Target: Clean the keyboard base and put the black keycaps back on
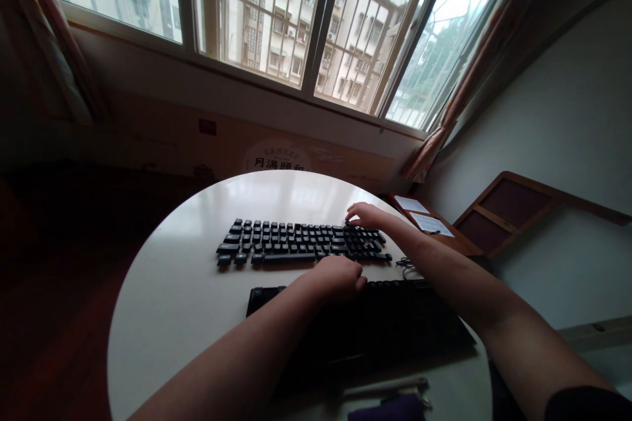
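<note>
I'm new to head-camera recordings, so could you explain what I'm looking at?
There's no machine: these are a person's bare hands, seen in one picture from a camera on that person's head, looking forward and down. On the white table, black keycaps lie in rows; nearer lies a dark keyboard. The left hand is at the keyboard's far edge; the right hand is at the far side of the keycaps. Whether either holds anything is too small to tell.

"月满颐和" on the wall banner (pixel 279 156)
</note>
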Available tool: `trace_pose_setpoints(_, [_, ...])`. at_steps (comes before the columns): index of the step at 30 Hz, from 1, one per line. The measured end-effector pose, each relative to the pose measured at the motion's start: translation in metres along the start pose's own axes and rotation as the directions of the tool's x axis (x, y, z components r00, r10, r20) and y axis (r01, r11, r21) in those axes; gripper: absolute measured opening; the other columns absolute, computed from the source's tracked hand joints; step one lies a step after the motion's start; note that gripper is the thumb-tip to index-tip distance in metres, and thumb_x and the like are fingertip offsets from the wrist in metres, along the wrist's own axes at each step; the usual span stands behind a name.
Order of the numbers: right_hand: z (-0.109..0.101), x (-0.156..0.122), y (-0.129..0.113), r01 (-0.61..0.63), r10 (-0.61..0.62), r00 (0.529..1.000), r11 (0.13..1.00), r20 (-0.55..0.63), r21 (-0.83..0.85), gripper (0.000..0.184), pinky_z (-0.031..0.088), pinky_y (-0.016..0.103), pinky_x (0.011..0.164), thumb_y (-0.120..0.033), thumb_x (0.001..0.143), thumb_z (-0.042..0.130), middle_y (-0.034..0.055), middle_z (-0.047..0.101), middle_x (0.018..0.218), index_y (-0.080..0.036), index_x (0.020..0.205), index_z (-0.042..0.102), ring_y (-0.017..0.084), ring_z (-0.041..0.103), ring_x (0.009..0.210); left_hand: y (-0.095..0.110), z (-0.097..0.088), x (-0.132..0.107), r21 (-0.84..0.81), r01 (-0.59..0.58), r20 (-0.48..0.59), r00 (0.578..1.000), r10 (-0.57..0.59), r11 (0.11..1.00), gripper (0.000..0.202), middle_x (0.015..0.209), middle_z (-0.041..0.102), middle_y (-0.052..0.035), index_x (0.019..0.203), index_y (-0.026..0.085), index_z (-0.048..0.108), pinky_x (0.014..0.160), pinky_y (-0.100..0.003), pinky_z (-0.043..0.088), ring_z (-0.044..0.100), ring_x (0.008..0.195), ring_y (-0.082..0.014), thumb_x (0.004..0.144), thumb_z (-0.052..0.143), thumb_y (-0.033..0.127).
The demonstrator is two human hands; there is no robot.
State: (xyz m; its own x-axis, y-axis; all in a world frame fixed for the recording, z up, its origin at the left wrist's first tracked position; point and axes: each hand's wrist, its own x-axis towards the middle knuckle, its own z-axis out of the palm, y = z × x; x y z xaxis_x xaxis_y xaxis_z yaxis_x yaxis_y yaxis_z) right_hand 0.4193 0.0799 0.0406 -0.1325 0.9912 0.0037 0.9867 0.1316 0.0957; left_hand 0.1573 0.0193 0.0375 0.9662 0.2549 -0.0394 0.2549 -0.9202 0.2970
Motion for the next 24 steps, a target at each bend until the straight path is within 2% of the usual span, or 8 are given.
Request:
trace_pose_setpoints(6, [-0.002,0.005,-0.005,-0.011,0.012,0.998,1.000,-0.068,0.008,0.017,0.049,0.033,0.094,-0.015,0.078,0.074,0.0039,0.074,0.108,-0.026,0.090,0.080,0.025,0.066,0.106,0.002,-0.003,0.000,0.013,0.018,0.025,1.000,-0.018,1.000,0.043,0.106,0.073,-0.0137,0.103,0.018,0.070,0.080,-0.039,0.054,0.068,0.096,-0.0300,0.095,0.036,0.043])
trace_pose_setpoints(11, [-0.025,-0.014,-0.014,0.016,-0.007,0.982,0.999,-0.187,0.046,0.015,0.047,0.035,0.098,-0.020,0.088,0.066,0.0053,0.073,0.112,-0.024,0.096,0.078,0.025,0.065,0.108,0.002,-0.003,0.002,0.021,0.008,0.024,1.000,-0.008,1.000,0.041,0.105,0.073,-0.0131,0.102,0.018,0.070,0.079,-0.037,0.053,0.068,0.095,-0.0289,0.095,0.037,0.042])
trace_pose_setpoints(15, [-0.055,-0.066,-0.025,0.066,-0.046,0.980,0.993,-0.195,0.096,0.017,0.049,0.031,0.095,-0.024,0.090,0.065,0.0035,0.074,0.108,-0.025,0.102,0.077,0.021,0.067,0.102,0.001,-0.001,0.004,0.030,0.005,-0.001,1.000,-0.005,1.000,0.040,0.103,0.073,-0.0125,0.099,0.019,0.070,0.079,-0.037,0.052,0.068,0.094,-0.0293,0.095,0.038,0.043])
trace_pose_setpoints(18, [-0.071,-0.119,-0.034,0.130,-0.117,0.991,0.959,-0.066,0.250,0.020,0.050,0.029,0.090,-0.029,0.089,0.065,0.0033,0.075,0.105,-0.024,0.106,0.076,0.020,0.068,0.098,0.001,-0.001,0.004,0.030,0.000,0.004,1.000,0.000,1.000,0.040,0.104,0.073,-0.0128,0.099,0.018,0.069,0.079,-0.037,0.052,0.068,0.094,-0.0290,0.095,0.038,0.043])
trace_pose_setpoints(21, [-0.070,-0.167,-0.037,0.087,-0.132,0.987,0.923,0.096,0.375,0.024,0.050,0.027,0.086,-0.033,0.091,0.062,0.0040,0.075,0.101,-0.023,0.108,0.075,0.019,0.068,0.093,0.001,-0.002,0.005,0.022,0.004,0.012,1.000,-0.005,1.000,0.040,0.107,0.072,-0.0129,0.100,0.019,0.069,0.079,-0.036,0.052,0.068,0.094,-0.0275,0.096,0.037,0.042])
trace_pose_setpoints(24, [-0.053,-0.198,-0.035,0.025,-0.083,0.989,0.910,0.123,0.414,0.024,0.050,0.028,0.085,-0.030,0.090,0.061,0.0055,0.075,0.101,-0.021,0.107,0.076,0.020,0.068,0.092,0.001,-0.002,0.005,0.026,0.004,0.006,1.000,-0.004,1.000,0.039,0.106,0.072,-0.0126,0.099,0.019,0.069,0.078,-0.036,0.051,0.068,0.093,-0.0273,0.096,0.038,0.042])
